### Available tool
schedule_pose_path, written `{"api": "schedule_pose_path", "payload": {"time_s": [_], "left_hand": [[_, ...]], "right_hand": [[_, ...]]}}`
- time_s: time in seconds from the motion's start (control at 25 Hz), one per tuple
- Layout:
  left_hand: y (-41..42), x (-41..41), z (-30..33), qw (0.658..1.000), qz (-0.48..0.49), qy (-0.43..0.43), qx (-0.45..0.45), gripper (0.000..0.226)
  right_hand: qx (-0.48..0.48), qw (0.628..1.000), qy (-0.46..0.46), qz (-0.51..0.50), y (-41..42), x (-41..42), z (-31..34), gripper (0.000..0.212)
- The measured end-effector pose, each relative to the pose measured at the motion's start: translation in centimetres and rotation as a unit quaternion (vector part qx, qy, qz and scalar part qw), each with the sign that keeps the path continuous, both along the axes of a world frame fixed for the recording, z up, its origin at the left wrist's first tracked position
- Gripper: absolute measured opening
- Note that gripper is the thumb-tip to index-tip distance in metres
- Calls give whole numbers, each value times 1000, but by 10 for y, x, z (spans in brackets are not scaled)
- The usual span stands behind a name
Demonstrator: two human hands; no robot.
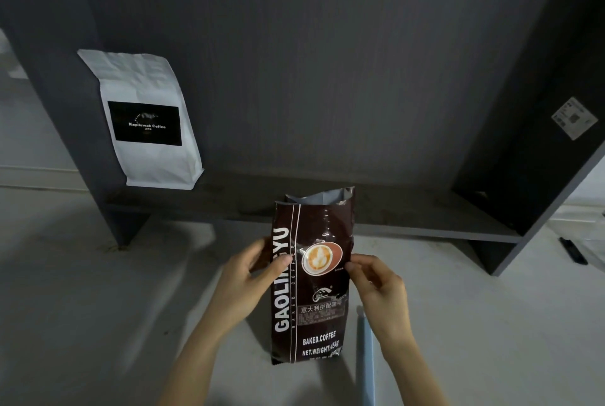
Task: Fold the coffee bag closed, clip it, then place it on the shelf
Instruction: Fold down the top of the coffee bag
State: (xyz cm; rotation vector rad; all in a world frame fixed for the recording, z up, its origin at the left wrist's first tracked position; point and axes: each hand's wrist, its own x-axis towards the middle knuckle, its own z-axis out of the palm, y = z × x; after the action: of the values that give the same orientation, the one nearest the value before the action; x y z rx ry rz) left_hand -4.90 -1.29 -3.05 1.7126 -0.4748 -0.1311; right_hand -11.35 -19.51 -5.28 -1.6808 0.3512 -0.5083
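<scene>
Glossy dark-brown foil coffee bag [311, 278], top seemingly open, upright near the grey surface's [98, 307] far edge, left hand [244, 278] and right hand [379, 287] fingers closed on its sides.

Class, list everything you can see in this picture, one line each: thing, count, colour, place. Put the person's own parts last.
Brown bag: one, dark brown with white lettering, upright on the floor at centre, top open.
White bag: one, white with a black label, standing at the shelf's left end.
Shelf: one, dark grey, behind the brown bag.
Clip: one, pale blue, on the floor right of the brown bag.
Sticker: one, white, on the shelf's right wall.
Dark object: one, black, far right, too small to identify.
Hands: two, left hand and right hand gripping the brown bag's sides.
</scene>
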Motion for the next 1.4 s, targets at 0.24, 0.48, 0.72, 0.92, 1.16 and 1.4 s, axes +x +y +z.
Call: {"api": "schedule_pose_path", "payload": {"time_s": [0.24, 0.48, 0.72, 0.92, 1.16, 1.4], "left_hand": [[0, -1, -6, 1000, 19, -9, -7, 18], [-2, 0, -6, 1000, 26, -14, -5, 7], [-3, -1, -8, 999, 16, -18, -23, 9], [-7, -1, -7, 999, 7, -18, -37, 28], [-11, -4, -8, 998, 15, -15, -57, 30], [-4, -10, -5, 999, -4, -17, -49, 49]], "right_hand": [[-5, 999, 5, 32, -6, -2, 2, 20], [27, 997, -20, 69, -10, 1, 14, 23], [18, 997, -38, 65, -13, 1, 16, 23], [32, 996, -31, 74, -18, -5, 8, 12], [33, 992, -77, 94, -13, -8, 10, 37], [-4, 990, -85, 111, -13, -13, 11, 46]]}}
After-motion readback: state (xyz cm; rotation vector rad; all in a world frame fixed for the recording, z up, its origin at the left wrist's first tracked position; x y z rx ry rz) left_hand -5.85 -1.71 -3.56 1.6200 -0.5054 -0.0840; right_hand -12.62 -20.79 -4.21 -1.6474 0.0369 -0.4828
